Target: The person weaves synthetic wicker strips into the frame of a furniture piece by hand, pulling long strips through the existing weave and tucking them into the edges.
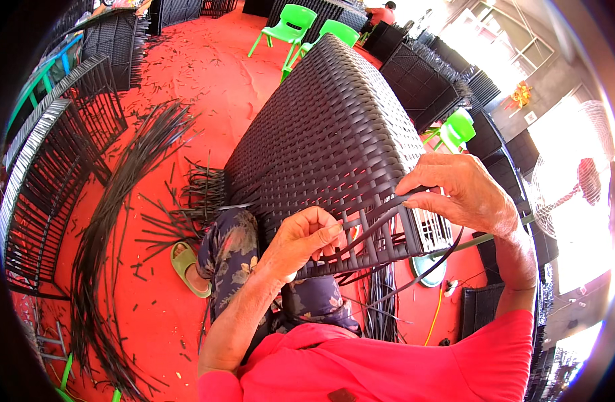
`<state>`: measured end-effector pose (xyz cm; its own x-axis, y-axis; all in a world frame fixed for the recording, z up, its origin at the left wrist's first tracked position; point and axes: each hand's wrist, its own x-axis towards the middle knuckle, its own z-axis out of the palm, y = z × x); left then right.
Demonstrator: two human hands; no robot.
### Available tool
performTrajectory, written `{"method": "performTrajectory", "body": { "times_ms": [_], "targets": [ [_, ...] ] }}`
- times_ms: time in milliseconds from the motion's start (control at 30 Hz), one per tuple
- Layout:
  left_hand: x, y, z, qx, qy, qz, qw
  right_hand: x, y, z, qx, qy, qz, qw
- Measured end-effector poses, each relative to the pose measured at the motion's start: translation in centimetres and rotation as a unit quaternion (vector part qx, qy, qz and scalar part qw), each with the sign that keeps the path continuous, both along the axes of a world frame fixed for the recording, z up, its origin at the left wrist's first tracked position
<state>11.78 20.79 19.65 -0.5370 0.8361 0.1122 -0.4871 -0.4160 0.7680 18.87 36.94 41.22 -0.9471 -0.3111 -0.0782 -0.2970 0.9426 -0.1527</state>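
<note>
No lettering or numbers could be read.
The small pale rectangle point(530, 117) on the grey wall point(555, 77), near the orange ornament point(521, 94), was too small and washed out to show whether it bore print. The dark brown patch point(342, 395) on the red shirt point(401, 365) showed no legible mark, nor did the red hub point(589, 181) of the wire-caged fan point(550, 194).

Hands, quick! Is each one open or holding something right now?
Left hand: curled at the dark weave; can't tell if holding.
Right hand: closed, pinching a dark strip.
</note>
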Motion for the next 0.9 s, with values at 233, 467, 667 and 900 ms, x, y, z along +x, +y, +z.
{"method": "performTrajectory", "body": {
  "times_ms": [233, 467, 667, 900],
  "targets": [
    [0.8, 0.4, 0.0, 0.013, -0.02, 0.023, 0.999, 0.3, 0.2, -0.2, 0.001, 0.001, -0.005, 1.0],
    [0.0, -0.3, -0.6, 0.015, 0.003, 0.076, 0.997, 0.8, -0.2, 0.3, -0.012, 0.017, -0.046, 0.999],
    [-9.1, -11.4, -12.5, -0.162, -0.1, 0.285, 0.94, 2.7, 2.5, 2.4, 0.11, 0.015, -0.124, 0.986],
    [-7.2, -54.9, -38.6, -0.226, -0.336, 0.656, 0.636, 5.3, 4.7, 4.9, 0.156, 0.348, -0.218, 0.898]
  ]
}}
